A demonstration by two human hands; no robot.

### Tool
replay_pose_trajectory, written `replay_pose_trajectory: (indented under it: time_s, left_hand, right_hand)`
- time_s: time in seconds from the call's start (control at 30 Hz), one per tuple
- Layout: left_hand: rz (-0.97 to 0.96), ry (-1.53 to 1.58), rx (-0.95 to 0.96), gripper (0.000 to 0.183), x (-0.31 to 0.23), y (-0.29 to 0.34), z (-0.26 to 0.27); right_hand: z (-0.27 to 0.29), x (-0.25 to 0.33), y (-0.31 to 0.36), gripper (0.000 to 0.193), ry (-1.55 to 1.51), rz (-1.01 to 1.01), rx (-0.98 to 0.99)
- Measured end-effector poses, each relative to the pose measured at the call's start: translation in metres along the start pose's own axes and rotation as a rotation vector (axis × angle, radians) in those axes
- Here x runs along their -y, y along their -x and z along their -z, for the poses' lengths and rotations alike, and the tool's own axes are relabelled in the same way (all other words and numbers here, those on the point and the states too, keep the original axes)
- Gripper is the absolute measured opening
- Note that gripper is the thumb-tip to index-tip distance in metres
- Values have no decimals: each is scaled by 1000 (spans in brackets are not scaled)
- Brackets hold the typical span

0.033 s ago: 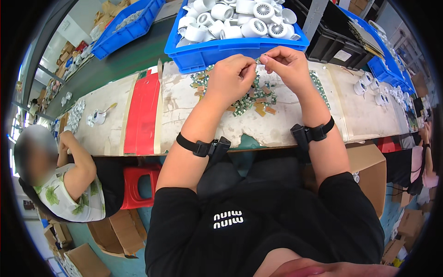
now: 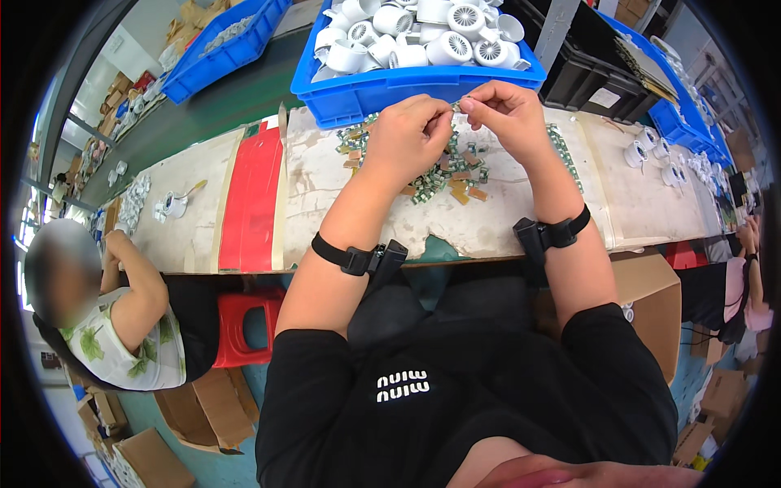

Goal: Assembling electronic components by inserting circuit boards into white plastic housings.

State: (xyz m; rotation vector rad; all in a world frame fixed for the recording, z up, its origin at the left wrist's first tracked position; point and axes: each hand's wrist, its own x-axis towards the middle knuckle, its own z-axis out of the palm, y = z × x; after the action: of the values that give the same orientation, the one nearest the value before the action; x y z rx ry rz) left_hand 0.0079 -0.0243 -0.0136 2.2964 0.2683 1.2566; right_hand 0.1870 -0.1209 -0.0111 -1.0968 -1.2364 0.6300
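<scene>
Work looks midway: many small green and tan boards (image 2: 425, 192) lie loose in a heap on the worktop (image 2: 325, 232), between its near edge and the blue bin (image 2: 358, 99) at its far edge, piled with white fan cups (image 2: 449, 50). Over the heap, the left hand (image 2: 413, 137) is curled, thumb pressed to forefinger; the right hand (image 2: 511, 120) pinches beside it. Anything between the fingertips is too small to tell.

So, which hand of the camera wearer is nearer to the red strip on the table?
Left. The left hand is to the right of the red strip, not touching it; the right hand is farther to the right, past the left hand.
</scene>
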Motion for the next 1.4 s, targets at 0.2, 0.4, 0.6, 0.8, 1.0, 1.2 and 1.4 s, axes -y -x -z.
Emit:
replay_pose_trajectory:
  time_s: [0.2,0.4,0.6,0.8,1.0,1.2,1.4]
  left_hand:
    - [137,176,-53,9,4,3,-5]
    - [247,268,-17,13,3,5,-7]
    - [375,439,-11,11,-6,7,-6]
    - [331,424,-152,8,1,7,-4]
    - [334,-137,-118,12,31,40,79]
    - [445,-1077,-220,47,113,120,230]
    - [242,-1270,-139,65,170,195,325]
  right_hand:
    - [4,-2,-1,14,75,-79,70]
    - [0,-3,5,13,137,65,34]
    - [-11,8,7,13,254,97,23]
    - [-21,4,1,14,335,171,-40]
    - [-19,-4,6,14,377,175,-59]
    - [-17,15,14,13,577,221,-41]
    - [1,21,12,13,501,362,-67]
